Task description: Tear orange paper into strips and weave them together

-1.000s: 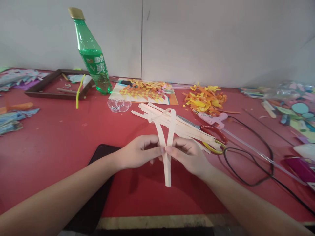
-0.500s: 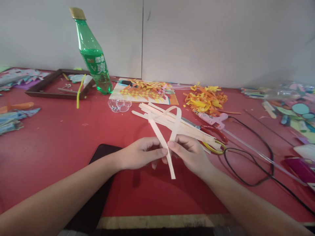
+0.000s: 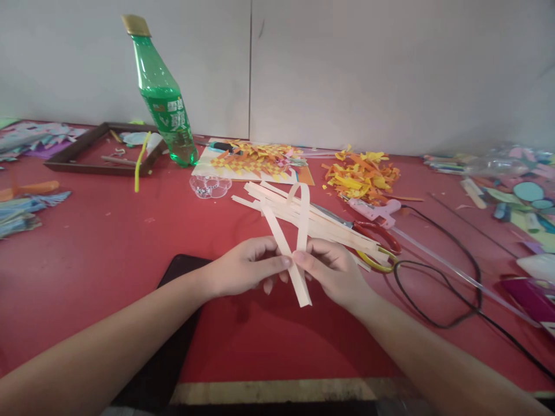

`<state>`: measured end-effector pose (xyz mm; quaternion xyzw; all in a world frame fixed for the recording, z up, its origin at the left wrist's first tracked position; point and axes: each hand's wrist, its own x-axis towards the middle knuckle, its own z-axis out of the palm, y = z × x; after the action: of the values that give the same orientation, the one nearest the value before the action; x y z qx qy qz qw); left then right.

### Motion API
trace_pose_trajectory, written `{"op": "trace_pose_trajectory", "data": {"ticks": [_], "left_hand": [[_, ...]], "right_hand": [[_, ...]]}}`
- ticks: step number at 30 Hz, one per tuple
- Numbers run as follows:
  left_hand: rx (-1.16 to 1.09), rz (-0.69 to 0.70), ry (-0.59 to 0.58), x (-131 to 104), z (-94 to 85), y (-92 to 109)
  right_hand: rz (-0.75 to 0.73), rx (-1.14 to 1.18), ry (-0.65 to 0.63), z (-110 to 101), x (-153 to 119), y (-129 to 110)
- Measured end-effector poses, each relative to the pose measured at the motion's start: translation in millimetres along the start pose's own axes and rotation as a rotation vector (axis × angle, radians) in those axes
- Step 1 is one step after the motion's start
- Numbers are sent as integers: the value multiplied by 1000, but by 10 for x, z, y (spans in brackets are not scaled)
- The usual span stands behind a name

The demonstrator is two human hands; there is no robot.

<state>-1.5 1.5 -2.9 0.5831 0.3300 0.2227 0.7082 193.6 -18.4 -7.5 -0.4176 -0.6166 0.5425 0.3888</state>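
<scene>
While hands (image 3: 243, 268) (image 3: 337, 274), nearly closed, pinch pale strip (image 3: 303, 221) — long axis runs front to back, bend pointing away.

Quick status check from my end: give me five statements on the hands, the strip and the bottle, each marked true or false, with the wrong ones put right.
1. The left hand and the right hand both hold the pale strip. True.
2. The right hand grips the pink glue gun. False: it pinches the strip.
3. The strip is flat and straight. False: it curves over in an arch.
4. The green bottle stands beside the dark frame. True.
5. That bottle is uncapped. False: its gold cap is on.
</scene>
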Motion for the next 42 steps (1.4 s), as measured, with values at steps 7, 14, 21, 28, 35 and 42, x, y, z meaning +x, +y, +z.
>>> {"op": "trace_pose_trajectory", "data": {"ticks": [7, 14, 21, 28, 35, 42], "left_hand": [[80, -57, -75, -20, 8, 27], [63, -67, -31, -8, -6, 30], [53, -19, 12, -10, 14, 33], [27, -31, 48, -6, -6, 10], [52, -20, -27, -31, -7, 25], [103, -28, -122, -28, 5, 18]], "right_hand": [[59, 122, -37, 8, 1, -1], [68, 111, -101, -9, 1, 18], [58, 86, -67, -4, -5, 16], [9, -54, 30, -30, -20, 31], [-10, -7, 24, -21, 3, -2], [30, 53, -29, 5, 6, 12]]}}
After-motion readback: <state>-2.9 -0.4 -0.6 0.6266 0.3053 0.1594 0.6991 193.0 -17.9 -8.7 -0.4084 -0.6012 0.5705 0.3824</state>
